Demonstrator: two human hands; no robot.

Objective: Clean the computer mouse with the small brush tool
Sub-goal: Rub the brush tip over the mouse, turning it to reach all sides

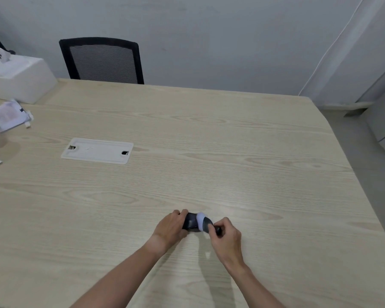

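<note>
A dark computer mouse [190, 221] lies on the light wooden table [209, 152], near its front middle. My left hand [170, 227] grips the mouse from its left side, fingers curled over the top. My right hand [226, 236] pinches the dark handle of a small brush tool [206, 223]. The brush's pale lilac bristle head presses against the right end of the mouse. Part of the mouse is hidden under my left fingers.
A white cable-port cover [97, 150] is set into the table at left middle. A white foam box [18, 78] and plastic-wrapped packets [6, 115] lie at the far left. A black mesh chair [101, 61] stands behind the table.
</note>
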